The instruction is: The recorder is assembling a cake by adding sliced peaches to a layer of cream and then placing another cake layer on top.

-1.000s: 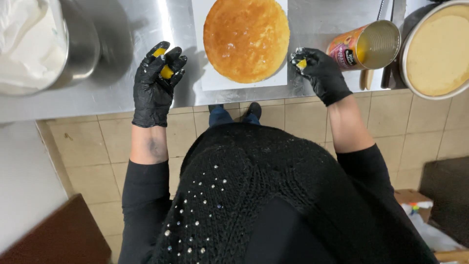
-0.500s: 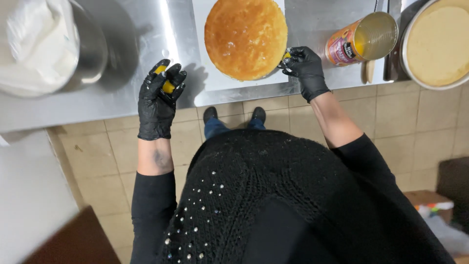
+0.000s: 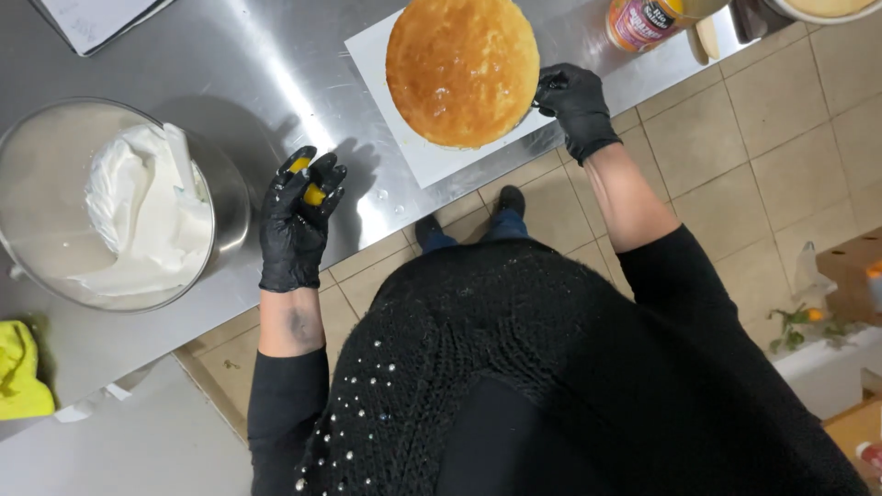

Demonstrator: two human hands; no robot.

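head view, looking straight down over your own black knitted top at a steel counter [image 3: 276,83]. your right hand [image 3: 571,106], in a black glove, rests against the right side of a round golden sponge cake [image 3: 462,69]; the fingers are curled together at the cake's rim, though you cannot tell whether they pinch the cake itself or something small between them. the cake sits on a white square board [image 3: 418,161], which lies near the front edge of the counter, turned a little so one corner points toward you. the cake lies just to the left of those right fingers, touching them, so the right hand is by far the nearer one.

your left hand [image 3: 299,220], also gloved in black, is well apart from the cake, at the counter's front edge. its fingers are closed around a small yellow object [image 3: 310,188], only partly visible. just left of that hand stands a large metal mixing bowl [image 3: 225,197] holding white cream [image 3: 138,211] and a pale spatula [image 3: 179,156]. an open tin can [image 3: 643,20] stands at the back right, beyond the cake. a yellow cloth [image 3: 20,372] lies at the far left.
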